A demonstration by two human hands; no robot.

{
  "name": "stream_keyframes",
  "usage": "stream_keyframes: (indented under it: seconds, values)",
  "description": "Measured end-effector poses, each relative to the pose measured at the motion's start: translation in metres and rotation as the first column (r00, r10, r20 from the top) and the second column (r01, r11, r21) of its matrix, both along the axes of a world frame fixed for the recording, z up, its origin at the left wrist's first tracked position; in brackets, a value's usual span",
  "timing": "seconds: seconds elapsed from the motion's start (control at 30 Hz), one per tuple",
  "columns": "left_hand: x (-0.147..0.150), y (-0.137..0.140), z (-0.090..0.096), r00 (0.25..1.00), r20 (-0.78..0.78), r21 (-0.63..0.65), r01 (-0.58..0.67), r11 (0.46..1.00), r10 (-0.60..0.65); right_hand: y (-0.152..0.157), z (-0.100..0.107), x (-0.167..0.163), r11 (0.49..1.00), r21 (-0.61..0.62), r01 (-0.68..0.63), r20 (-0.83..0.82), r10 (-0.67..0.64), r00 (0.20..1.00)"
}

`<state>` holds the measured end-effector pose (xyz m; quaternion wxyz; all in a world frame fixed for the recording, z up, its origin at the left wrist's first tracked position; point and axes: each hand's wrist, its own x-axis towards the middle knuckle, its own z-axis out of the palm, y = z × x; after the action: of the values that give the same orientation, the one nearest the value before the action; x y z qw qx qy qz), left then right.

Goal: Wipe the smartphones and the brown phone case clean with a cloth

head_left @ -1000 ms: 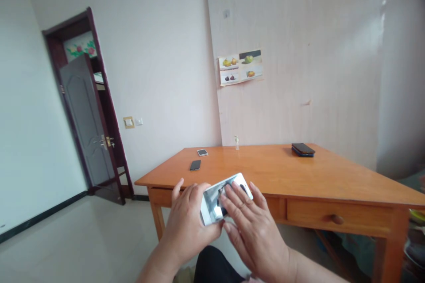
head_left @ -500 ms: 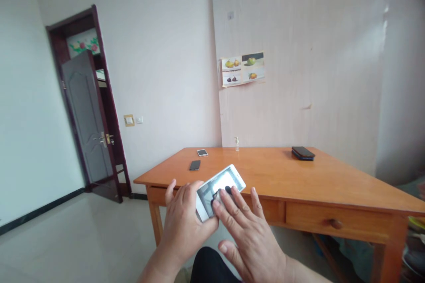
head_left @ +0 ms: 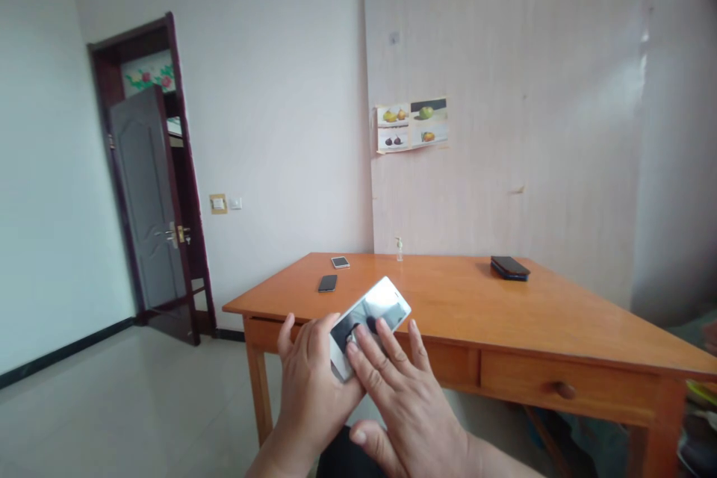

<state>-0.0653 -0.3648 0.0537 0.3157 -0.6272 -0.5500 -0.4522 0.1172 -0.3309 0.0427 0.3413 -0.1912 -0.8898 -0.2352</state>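
The left hand point(head_left: 314, 370) is partly curled, fingers bent and thumb underneath, gripping the lower left end of a white phone point(head_left: 395, 291); its little finger stands up, away from the phone. Just beyond this hand, on the wooden table point(head_left: 459, 299), lies a dark phone point(head_left: 328, 283), and slightly farther past that a pale-edged phone point(head_left: 340, 263); neither is touched. The white phone extends up and to the right from the left hand, in front of the table's near edge, its long axis slanting from that grip toward the far right. Its glossy face is turned up toward the person and carries dark reflections. Farther out from both hands, near the table's back edge, a small pump bottle point(head_left: 399, 249) stands upright. The right hand point(head_left: 411, 396) is spread nearly flat, back upward, fingers apart and gripping nothing; its fingertips reach over the phone's lower right long edge onto the face, though whether they press or hover slightly cannot be told. The left hand is nearer the phone's lower end; the upper right end projects beyond the right fingertips. Well out to the right hand's right, toward the back, rests a dark stack point(head_left: 509, 267).
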Motion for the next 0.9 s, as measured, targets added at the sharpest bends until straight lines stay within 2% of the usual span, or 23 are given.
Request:
stream_keyframes:
  seconds: [0.07,0.13,0.27,0.4,0.5,0.63,0.73,0.9]
  values:
    - [0.001,0.0,-0.002,1.0,-0.005,0.011,0.01,1.0,-0.01,0.003,0.009,-0.002,1.0,-0.011,-0.002,-0.011,0.002,1.0]
    - [0.001,0.0,-0.002,1.0,-0.01,0.042,0.016,0.999,-0.016,0.011,0.017,0.0,0.997,-0.043,0.063,-0.08,-0.066,0.995]
    - [0.001,-0.001,-0.002,1.0,-0.004,0.069,0.004,0.998,-0.004,0.02,0.015,0.004,0.982,-0.087,0.166,-0.171,-0.179,0.969]
    - [0.002,0.001,-0.007,1.0,0.02,0.024,-0.001,1.0,0.0,0.008,0.006,-0.001,0.999,-0.024,0.036,-0.053,-0.037,0.998]
    - [0.003,0.001,-0.01,1.0,0.004,0.032,0.027,0.999,-0.027,0.006,0.013,-0.005,1.0,-0.012,-0.007,-0.024,0.007,1.0]
    - [0.004,0.0,-0.01,1.0,0.022,0.082,0.002,0.997,-0.003,0.023,0.024,-0.001,0.99,-0.066,0.128,-0.164,-0.137,0.977]
    - [0.003,0.001,-0.011,0.999,0.052,0.075,-0.017,0.997,0.013,0.027,0.018,0.003,0.981,-0.077,0.179,-0.21,-0.192,0.959]
    - [0.002,0.002,-0.016,0.998,0.06,0.033,-0.006,0.999,0.004,0.007,0.008,-0.002,1.0,0.009,-0.019,-0.05,0.019,0.999]
